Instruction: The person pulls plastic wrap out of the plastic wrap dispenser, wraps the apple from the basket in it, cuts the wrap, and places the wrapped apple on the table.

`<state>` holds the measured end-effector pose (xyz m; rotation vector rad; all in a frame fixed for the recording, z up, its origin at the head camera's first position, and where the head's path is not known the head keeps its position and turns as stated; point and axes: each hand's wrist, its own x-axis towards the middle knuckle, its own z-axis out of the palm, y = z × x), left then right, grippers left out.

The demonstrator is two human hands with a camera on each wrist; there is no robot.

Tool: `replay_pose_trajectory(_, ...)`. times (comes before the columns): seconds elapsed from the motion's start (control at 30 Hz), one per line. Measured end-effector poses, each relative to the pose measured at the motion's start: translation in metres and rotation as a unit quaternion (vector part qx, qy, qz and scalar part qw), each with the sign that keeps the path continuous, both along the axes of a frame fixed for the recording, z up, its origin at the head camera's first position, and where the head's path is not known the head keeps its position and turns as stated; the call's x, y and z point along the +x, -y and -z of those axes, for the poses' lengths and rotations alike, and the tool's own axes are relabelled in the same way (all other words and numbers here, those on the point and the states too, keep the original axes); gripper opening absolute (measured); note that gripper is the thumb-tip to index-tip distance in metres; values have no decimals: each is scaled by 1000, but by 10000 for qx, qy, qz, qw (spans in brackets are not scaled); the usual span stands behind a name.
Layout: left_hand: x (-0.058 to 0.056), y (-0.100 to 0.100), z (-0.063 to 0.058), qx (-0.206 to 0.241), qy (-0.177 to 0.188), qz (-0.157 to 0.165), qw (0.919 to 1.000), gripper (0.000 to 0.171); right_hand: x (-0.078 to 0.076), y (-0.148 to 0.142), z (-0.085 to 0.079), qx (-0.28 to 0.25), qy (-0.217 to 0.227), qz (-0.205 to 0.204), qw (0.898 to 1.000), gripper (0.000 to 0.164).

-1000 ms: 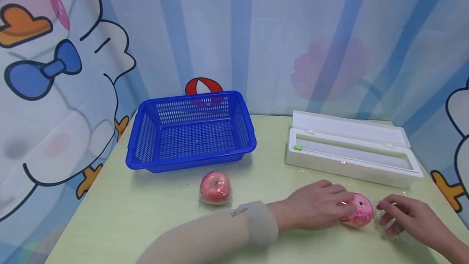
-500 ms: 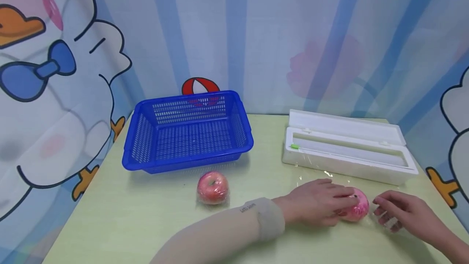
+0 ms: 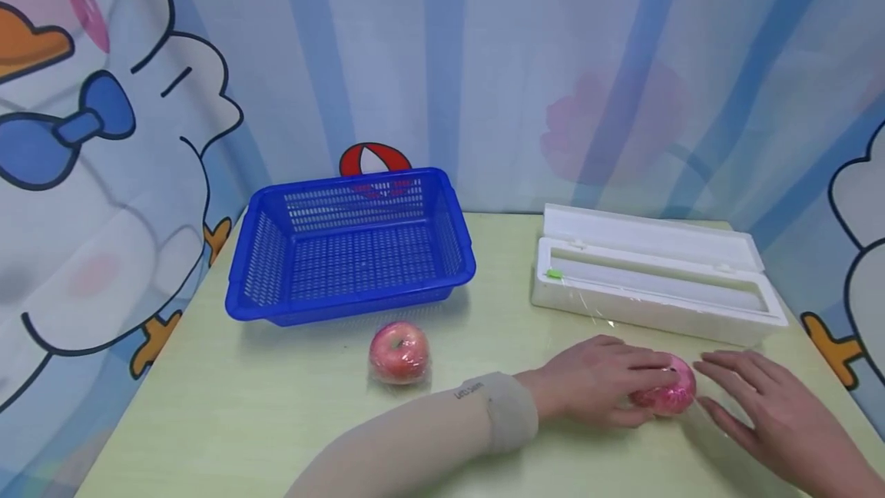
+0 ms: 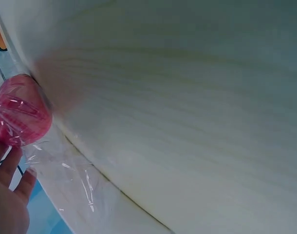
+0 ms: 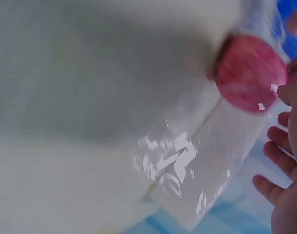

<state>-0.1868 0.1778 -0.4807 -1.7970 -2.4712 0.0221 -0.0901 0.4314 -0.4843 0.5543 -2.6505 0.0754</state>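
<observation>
In the head view, my left hand holds a pink-red apple from its left side, fingers over the top. Clear cling film wraps the fruit and trails from it in the wrist views. My right hand is just right of the apple, fingers spread and fingertips near its side; whether they touch the film cannot be told. Behind both hands stands a white cling film dispenser, lid raised, with a green slider at its left end. Another apple, wrapped in film, rests farther left.
A blue plastic basket stands at the back left of the pale table, behind the wrapped apple. A printed cartoon curtain hangs along the back and sides.
My right hand has gone from curled fingers with film at them to spread fingers, closer to the apple. My left hand keeps hold of the apple. The head view has shifted slightly.
</observation>
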Motion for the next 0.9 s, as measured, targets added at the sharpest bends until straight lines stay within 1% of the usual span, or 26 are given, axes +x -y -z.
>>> replay_pose_trajectory(0.03,0,0,0,73,1,-6,10000,63,3,4,3,138,5,-103,9999,92)
replay_pose_trajectory(0.07,-1,0,0,127,34,-28,9999,65,5,9,5,225,65,-120,9997,87)
replay_pose_trajectory(0.1,-2,0,0,164,87,-50,9998,67,7,12,7,220,208,-46,9995,82)
replay_pose_trajectory(0.17,-3,0,0,207,146,-77,9996,68,9,15,12,82,593,243,9979,81)
replay_pose_trajectory(0.2,-3,-1,0,234,177,-93,9995,68,10,16,13,-17,812,426,9958,85)
replay_pose_trajectory(0.27,-5,-2,1,299,278,-152,9991,69,9,17,14,-245,1225,756,9893,92)
replay_pose_trajectory(0.33,-6,-3,3,417,284,-173,9986,69,7,17,15,-487,1513,944,9828,93)
replay_pose_trajectory(0.4,-6,-4,4,560,285,-177,9979,67,5,17,16,-699,1522,942,9814,92)
replay_pose_trajectory(0.5,-6,-6,6,702,378,-217,9966,66,2,17,20,-912,1226,740,9855,91)
replay_pose_trajectory(0.57,-5,-7,6,749,425,-328,9957,66,-1,16,24,-1039,957,564,9884,93)
replay_pose_trajectory(0.63,-3,-8,6,769,481,-471,9948,66,-3,16,26,-1194,930,482,9873,95)
replay_pose_trajectory(0.7,-2,-10,6,795,523,-626,9935,65,-5,16,27,-1404,1119,478,9826,97)
replay_pose_trajectory(0.73,-1,-11,7,823,618,-708,9922,65,-6,16,26,-1514,1282,532,9787,96)
replay_pose_trajectory(0.8,0,-13,7,916,918,-889,9876,66,-9,18,23,-1727,1687,678,9680,95)
replay_pose_trajectory(0.9,0,-15,6,1034,1469,-1188,9765,70,-13,19,18,-1931,2174,892,9526,93)
